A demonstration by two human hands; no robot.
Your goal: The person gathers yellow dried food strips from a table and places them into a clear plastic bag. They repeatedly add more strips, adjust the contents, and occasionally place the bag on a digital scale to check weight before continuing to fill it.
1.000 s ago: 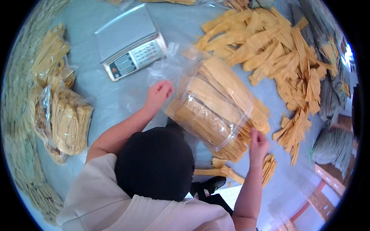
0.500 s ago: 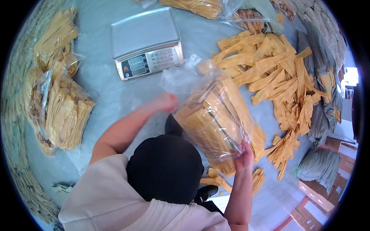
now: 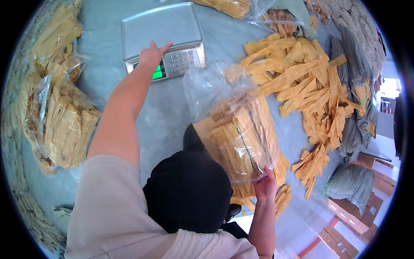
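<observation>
My left hand (image 3: 152, 56) rests at the front edge of a digital scale (image 3: 161, 30), over part of its display, with the fingers apart and nothing in them. The scale's metal pan is bare, and the visible part of its display glows green. My right hand (image 3: 265, 185) grips the lower corner of a clear plastic bag (image 3: 241, 138). Flat, tan, dried strips fill the bag in a stacked bundle. Its loose clear mouth (image 3: 202, 86) spreads toward the scale. More tan strips (image 3: 282, 200) lie beneath and beside the bag.
A large heap of loose tan strips (image 3: 310, 82) spreads at the right. Filled clear bags (image 3: 71, 125) stand at the left. Grey woven sacks (image 3: 351, 183) and cardboard boxes (image 3: 358, 216) line the right side. Another bag of strips (image 3: 228, 6) lies beyond the scale.
My left hand has moved from beside the bag's mouth up and left onto the scale. The scale's display has lit green. My right hand still holds the bag, which has shifted slightly.
</observation>
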